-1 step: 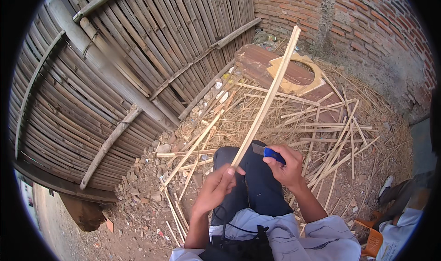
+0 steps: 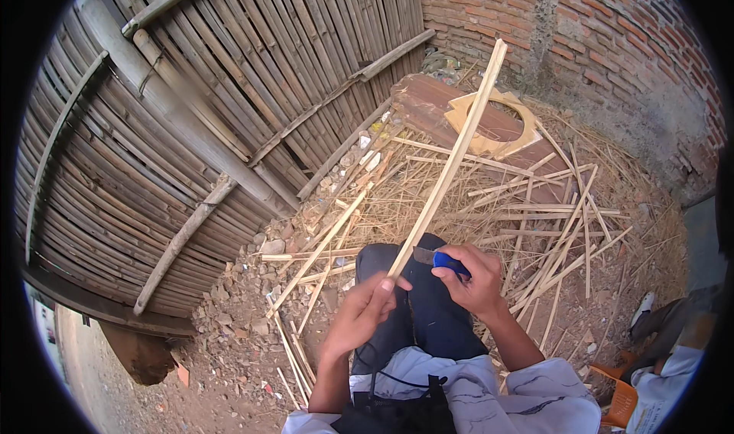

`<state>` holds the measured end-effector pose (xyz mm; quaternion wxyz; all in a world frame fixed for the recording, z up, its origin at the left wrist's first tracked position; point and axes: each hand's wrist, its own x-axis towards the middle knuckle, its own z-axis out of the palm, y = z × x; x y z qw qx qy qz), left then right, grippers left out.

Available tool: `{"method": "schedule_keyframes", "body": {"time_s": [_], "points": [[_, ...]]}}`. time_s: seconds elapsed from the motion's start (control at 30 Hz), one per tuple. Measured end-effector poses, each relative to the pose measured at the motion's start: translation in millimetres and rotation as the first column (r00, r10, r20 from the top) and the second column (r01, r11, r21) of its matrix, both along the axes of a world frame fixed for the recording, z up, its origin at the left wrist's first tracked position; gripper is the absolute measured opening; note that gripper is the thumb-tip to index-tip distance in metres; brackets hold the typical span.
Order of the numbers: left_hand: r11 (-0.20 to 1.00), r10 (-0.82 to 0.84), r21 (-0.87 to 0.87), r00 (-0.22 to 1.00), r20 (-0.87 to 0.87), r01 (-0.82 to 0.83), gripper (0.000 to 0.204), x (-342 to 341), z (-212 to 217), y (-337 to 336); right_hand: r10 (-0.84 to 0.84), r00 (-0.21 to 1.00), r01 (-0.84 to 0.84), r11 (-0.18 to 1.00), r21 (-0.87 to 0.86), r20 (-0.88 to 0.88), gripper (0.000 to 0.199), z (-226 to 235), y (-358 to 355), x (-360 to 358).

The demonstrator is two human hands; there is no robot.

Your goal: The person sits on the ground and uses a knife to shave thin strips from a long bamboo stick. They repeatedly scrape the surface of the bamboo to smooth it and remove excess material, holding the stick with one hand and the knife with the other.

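Observation:
My left hand (image 2: 362, 310) is closed around the lower end of a long, pale split bamboo strip (image 2: 450, 165). The strip slants up and away to the right, above my knees. A blue-handled knife (image 2: 450, 263) sits in the closed fingers of my right hand (image 2: 479, 283). Its short, flat blade points left, its tip at or very near the strip's edge just above my left hand; actual contact is hard to make out. Dark trousers (image 2: 436, 312) cover my legs beneath both hands.
Loose strips (image 2: 566, 262) lie scattered over straw on the right, others (image 2: 329, 243) on rubble at left. A brown board (image 2: 420, 102) carries a ring-shaped yellowish piece (image 2: 527, 121). A bamboo fence (image 2: 229, 75) and brick wall (image 2: 634, 44) enclose the spot. Another person (image 2: 657, 384) sits at lower right.
My right hand has moved slightly left with the knife, bringing the blade closer to the strip. The strip's far end has shifted a little to the right.

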<state>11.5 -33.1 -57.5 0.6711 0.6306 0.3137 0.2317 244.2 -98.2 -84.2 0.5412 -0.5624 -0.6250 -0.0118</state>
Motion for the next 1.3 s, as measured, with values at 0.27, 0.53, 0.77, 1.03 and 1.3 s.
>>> {"method": "schedule_keyframes", "body": {"time_s": [0.27,0.53,0.77,1.03,1.3], "points": [[1.0,-0.014,0.019,1.0,0.02,0.014,0.039,9.5,12.6,-9.9,0.026,0.99,-0.037,0.997,0.07,0.141,0.03,8.4,1.3,-7.4],[0.909,0.171,0.406,0.972,-0.159,-0.093,0.033,19.0,25.8,-19.0,0.012,0.983,-0.027,0.997,0.078,0.182,0.029,13.3,2.2,-8.8],[0.839,0.269,0.523,0.951,-0.152,-0.154,0.03,21.9,24.1,-23.2,0.012,0.972,-0.033,0.996,0.084,0.234,0.031,14.7,2.5,-9.4],[0.853,0.273,0.503,0.942,-0.194,-0.143,0.029,22.6,28.5,-25.1,-0.017,0.967,-0.002,0.997,0.073,0.254,0.035,11.1,1.6,-8.0],[0.86,0.263,0.494,0.941,-0.214,-0.128,0.029,18.7,27.7,-26.5,-0.06,0.966,0.031,0.993,0.115,0.252,0.034,15.4,1.6,-4.3]]}}
